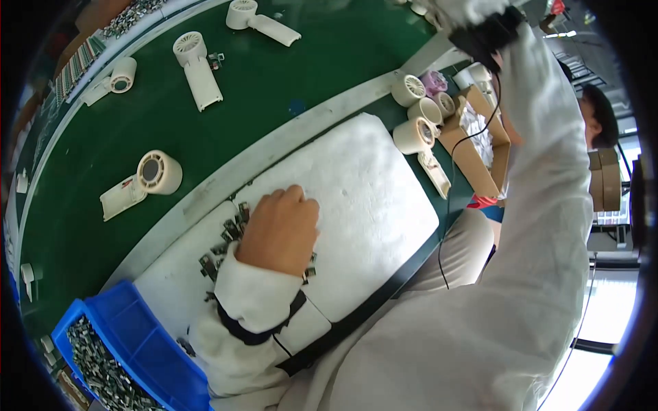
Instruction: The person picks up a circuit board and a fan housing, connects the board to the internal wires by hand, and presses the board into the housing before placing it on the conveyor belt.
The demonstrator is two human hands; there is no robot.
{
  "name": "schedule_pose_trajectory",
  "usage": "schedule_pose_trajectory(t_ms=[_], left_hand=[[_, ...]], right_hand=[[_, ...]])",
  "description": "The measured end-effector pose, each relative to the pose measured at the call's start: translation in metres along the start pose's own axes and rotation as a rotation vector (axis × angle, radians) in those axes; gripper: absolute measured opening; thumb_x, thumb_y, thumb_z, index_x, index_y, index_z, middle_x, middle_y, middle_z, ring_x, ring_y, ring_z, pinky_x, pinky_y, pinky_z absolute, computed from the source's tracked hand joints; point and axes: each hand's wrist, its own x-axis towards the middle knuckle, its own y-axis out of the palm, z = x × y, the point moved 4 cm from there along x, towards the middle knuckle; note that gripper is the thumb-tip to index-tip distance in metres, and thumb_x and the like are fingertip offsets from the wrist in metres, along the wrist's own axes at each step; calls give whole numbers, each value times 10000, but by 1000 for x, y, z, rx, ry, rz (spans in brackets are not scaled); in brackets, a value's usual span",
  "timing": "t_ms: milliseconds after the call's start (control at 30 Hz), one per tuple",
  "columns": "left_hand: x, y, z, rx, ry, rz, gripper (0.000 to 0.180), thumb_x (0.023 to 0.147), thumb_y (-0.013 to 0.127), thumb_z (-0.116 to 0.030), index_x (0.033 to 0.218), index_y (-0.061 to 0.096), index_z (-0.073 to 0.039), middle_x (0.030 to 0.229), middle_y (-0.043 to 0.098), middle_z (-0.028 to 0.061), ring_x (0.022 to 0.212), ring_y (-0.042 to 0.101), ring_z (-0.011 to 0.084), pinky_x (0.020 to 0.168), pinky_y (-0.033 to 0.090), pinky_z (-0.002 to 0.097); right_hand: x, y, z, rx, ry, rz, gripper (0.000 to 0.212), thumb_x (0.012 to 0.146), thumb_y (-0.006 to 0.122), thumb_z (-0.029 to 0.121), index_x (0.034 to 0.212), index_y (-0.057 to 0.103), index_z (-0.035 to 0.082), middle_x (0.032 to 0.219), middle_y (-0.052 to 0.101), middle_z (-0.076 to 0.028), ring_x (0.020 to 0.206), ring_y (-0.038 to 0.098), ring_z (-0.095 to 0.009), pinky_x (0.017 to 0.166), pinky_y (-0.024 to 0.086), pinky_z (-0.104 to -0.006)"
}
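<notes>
My left hand (281, 229) rests on a white foam pad (373, 185), its fingers curled under and knuckles upward. Whatever may be inside the fingers is hidden. Small dark electronic parts (236, 222) lie scattered along the left side of this hand, and a few more show by its wrist. My right arm, in a white sleeve (541, 137) with a black wrist band (486, 38), stretches up to the far right. Beyond its cuff (473, 10) the right hand is out of the picture, above the corner of the green bench.
Several cream handheld fan housings, one a round-headed fan (160, 172), lie on the green surface (240, 123). More fan parts (415, 135) stand right of the foam, beside a cardboard box (473, 154) of white pieces. A blue bin (130, 329) holds many small parts. A thin black cable (450, 198) hangs at right.
</notes>
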Motion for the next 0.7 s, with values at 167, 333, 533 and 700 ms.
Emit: schedule_pose_trajectory(t_ms=[167, 333, 533, 700], left_hand=[[6, -2, 6, -73, 39, -41, 157, 773, 745, -70, 882, 653, -5, 917, 594, 135, 854, 611, 331, 775, 508, 405], [-12, -35, -2, -110, 94, -200, 164, 797, 728, -55, 937, 671, 10, 954, 613, 137, 843, 636, 318, 756, 525, 382], [-17, -38, -11, -188, 181, -276, 166, 825, 710, -69, 970, 687, 9, 974, 624, 130, 782, 640, 318, 724, 535, 375], [-14, -40, -6, -168, 177, -318, 167, 835, 705, -91, 972, 692, 4, 979, 628, 132, 854, 639, 311, 769, 533, 386]], right_hand=[[-143, 39, -5, 427, 11, 290, 827, 775, 657, 681, 1226, 621, -10, 1139, 663, -187, 986, 679, -262, 814, 549, -346], [-216, 75, -10, 360, 208, 420, 805, 781, 654, 682, 1211, 624, 2, 1002, 675, -134, 797, 679, -183, 686, 551, -297], [-210, 86, 2, 407, 408, 575, 789, 737, 633, 736, 1035, 689, 8, 923, 697, -143, 734, 680, -210, 676, 541, -320], [-178, 124, -6, 530, 564, 636, 769, 766, 606, 736, 1059, 683, 29, 932, 701, -141, 761, 689, -224, 692, 542, -342]])
